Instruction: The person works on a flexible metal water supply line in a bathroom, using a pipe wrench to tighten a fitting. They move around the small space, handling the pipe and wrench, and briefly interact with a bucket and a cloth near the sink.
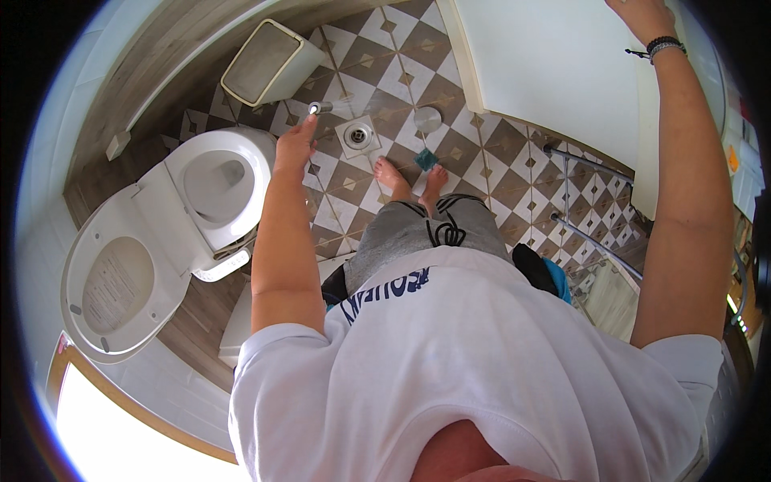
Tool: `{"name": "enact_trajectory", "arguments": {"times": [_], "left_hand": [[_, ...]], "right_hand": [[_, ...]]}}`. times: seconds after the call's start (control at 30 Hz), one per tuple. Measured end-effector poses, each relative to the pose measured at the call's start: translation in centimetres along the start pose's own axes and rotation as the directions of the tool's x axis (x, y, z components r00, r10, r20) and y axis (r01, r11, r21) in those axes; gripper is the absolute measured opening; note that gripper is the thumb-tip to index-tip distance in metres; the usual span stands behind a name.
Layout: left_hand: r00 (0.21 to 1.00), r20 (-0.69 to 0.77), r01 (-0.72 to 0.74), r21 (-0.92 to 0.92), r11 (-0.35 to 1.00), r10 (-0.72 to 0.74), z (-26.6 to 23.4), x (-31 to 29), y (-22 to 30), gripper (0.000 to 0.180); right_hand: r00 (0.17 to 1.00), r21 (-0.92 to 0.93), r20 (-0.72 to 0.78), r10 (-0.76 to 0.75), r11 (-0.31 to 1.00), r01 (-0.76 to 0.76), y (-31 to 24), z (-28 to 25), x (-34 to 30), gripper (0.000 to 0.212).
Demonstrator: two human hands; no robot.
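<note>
My left hand (pixel 296 146) is closed round a small metal spray nozzle (pixel 320 108), held out over the tiled floor (pixel 418 68). A faint spray seems to come from its tip toward the right. Just beyond the hand lies an open floor drain (pixel 357 136) in a square plate. A round metal cover (pixel 427 120) rests on the tiles to its right. A green scouring pad (pixel 426 159) lies by my bare feet. My right hand (pixel 645 18) is raised at the far right by the edge of a white door panel (pixel 554 64); its fingertips are cut off by the picture's edge.
On the left stands a toilet (pixel 213 189) with its lid and seat raised. A white bin (pixel 273 64) is against the far left wall. Metal rails (pixel 594 165) stick out at the right, below the white panel. A bright window (pixel 120 418) is at lower left.
</note>
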State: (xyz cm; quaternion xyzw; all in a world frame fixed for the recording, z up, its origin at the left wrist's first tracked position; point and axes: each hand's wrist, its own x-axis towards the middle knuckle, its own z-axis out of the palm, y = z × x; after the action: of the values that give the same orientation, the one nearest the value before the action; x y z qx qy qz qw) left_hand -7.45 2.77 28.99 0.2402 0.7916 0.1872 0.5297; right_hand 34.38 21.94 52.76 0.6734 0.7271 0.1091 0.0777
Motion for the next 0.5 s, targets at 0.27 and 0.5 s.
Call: {"name": "enact_trajectory", "arguments": {"times": [0.27, 0.5], "left_hand": [[0.994, 0.005, -0.111, -0.134, 0.985, 0.113, -1.0, -0.3, 4.0, 0.063], [0.997, -0.014, -0.074, -0.025, 0.997, 0.074, 0.0, 3.0, 3.1, 0.061]], "right_hand": [[1.000, -0.003, -0.001, 0.005, 1.000, -0.005, 0.1, -0.1, 0.0, 0.031], [0.999, -0.002, 0.024, 0.032, 0.999, -0.032, -0.4, -0.5, 0.2, 0.031]]}}
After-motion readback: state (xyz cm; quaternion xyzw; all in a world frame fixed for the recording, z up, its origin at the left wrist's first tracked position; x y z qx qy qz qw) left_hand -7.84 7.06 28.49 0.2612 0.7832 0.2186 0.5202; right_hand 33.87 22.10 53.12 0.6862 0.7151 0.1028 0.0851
